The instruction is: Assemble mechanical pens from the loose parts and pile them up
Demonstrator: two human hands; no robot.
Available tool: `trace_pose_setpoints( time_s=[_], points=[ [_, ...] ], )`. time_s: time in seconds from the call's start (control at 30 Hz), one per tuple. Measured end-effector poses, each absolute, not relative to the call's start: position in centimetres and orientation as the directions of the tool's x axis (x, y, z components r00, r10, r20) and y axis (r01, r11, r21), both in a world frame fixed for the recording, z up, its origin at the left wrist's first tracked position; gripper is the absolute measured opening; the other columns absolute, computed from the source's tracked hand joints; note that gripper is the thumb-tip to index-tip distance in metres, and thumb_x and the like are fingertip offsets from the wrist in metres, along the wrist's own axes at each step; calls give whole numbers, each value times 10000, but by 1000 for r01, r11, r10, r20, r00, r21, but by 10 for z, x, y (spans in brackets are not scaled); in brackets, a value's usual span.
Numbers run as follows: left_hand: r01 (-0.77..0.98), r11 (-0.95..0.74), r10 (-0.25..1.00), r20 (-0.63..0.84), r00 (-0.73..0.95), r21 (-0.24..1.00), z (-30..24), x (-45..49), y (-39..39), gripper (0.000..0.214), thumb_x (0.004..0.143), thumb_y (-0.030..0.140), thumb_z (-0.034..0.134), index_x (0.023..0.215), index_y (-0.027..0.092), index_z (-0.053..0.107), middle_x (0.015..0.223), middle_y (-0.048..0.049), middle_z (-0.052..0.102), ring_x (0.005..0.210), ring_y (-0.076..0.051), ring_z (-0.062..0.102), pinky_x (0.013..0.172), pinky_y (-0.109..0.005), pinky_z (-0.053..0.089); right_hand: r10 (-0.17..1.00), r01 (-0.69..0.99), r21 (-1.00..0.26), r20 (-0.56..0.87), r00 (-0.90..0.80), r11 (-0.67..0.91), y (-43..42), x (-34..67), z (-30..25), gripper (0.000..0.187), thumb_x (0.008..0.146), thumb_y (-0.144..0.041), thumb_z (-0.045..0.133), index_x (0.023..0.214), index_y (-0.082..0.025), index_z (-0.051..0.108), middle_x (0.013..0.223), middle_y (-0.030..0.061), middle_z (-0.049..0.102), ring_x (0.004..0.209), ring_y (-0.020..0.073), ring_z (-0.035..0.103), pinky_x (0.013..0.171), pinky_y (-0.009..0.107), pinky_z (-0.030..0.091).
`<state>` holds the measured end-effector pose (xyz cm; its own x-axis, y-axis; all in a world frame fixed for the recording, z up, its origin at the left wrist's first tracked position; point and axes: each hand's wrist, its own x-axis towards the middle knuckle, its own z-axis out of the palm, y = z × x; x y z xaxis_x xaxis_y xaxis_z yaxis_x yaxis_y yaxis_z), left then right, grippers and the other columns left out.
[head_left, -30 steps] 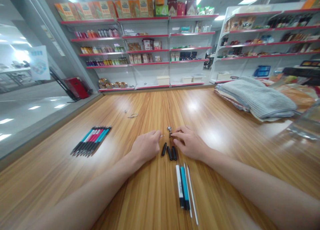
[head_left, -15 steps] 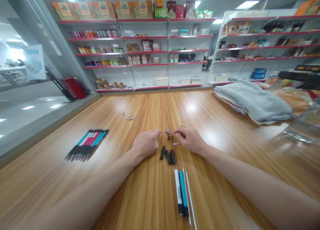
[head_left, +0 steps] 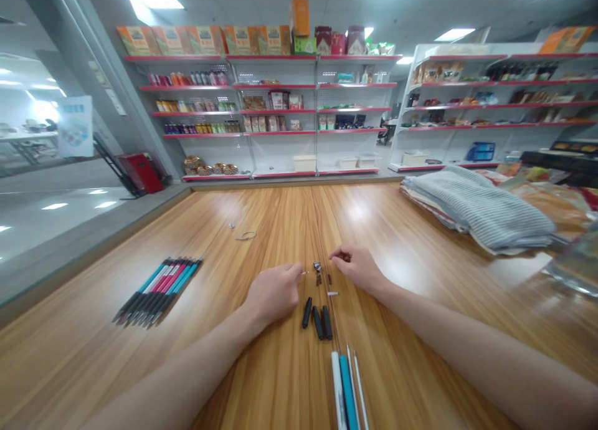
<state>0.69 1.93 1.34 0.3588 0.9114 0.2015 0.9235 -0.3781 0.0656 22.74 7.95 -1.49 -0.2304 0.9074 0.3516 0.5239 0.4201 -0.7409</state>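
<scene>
My left hand (head_left: 278, 290) is closed in a pinch, and a small thin pen part (head_left: 305, 272) sticks out past its fingertips. Across from it, my right hand (head_left: 357, 265) hovers with thumb and fingers drawn together; whatever it may hold is too small to make out. Between the hands lie small metal pen clips (head_left: 317, 267) and little dark pieces (head_left: 319, 280). A short white piece (head_left: 332, 293) is just below them. Nearer me are three black pen grips (head_left: 317, 323), a white barrel (head_left: 337, 386), a blue barrel (head_left: 347, 386) and two thin white refills (head_left: 360, 386).
A row of several blue, white and pink pens (head_left: 159, 290) lies at left. Farther back are a looped strip (head_left: 246, 235) and a tiny metal bit (head_left: 231, 226). Folded cloths (head_left: 486, 205) and a clear container (head_left: 577, 262) occupy the right. Stocked shelves (head_left: 275, 112) stand beyond the table.
The camera has tilted up, so everything sits lower in view. My right hand has drawn slightly back from the small parts, its fingers closer together. My left hand keeps its pinch.
</scene>
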Motion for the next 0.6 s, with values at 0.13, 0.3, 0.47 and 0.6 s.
trace_pose_setpoints(
  time_s=[0.13, 0.3, 0.47, 0.6],
  points=[
    [909, -408, 898, 214, 384, 85, 12, 6, 18, 192, 931, 252, 360, 809, 211, 503, 821, -45, 647, 743, -187, 620, 630, -276, 388, 905, 500, -755, 335, -262, 424, 72, 230, -13, 167, 813, -250, 549, 853, -188, 698, 757, 11, 693, 668, 141, 623, 617, 244, 462],
    [903, -420, 892, 221, 394, 88, 11, 2, 17, 193, 933, 244, 355, 802, 212, 493, 810, -40, 644, 722, -181, 610, 624, -272, 385, 881, 568, -673, 350, -320, 474, 63, 229, -12, 134, 818, -275, 573, 813, -193, 679, 699, 2, 669, 612, 130, 597, 571, 233, 433],
    [901, -423, 892, 220, 394, 101, 11, 1, 17, 198, 938, 256, 350, 800, 212, 485, 811, -36, 643, 723, -182, 609, 619, -273, 377, 870, 737, -493, 411, -272, 463, 55, 226, -10, 196, 810, -329, 597, 666, -198, 620, 593, -10, 607, 534, 123, 537, 516, 239, 359],
    [903, -419, 892, 226, 390, 94, 10, 1, 17, 209, 944, 266, 342, 805, 211, 488, 811, -37, 641, 740, -186, 613, 623, -275, 376, 863, 771, -434, 416, -287, 465, 50, 229, -9, 205, 794, -348, 620, 648, -205, 600, 597, -19, 601, 543, 122, 526, 515, 241, 331]
  ],
)
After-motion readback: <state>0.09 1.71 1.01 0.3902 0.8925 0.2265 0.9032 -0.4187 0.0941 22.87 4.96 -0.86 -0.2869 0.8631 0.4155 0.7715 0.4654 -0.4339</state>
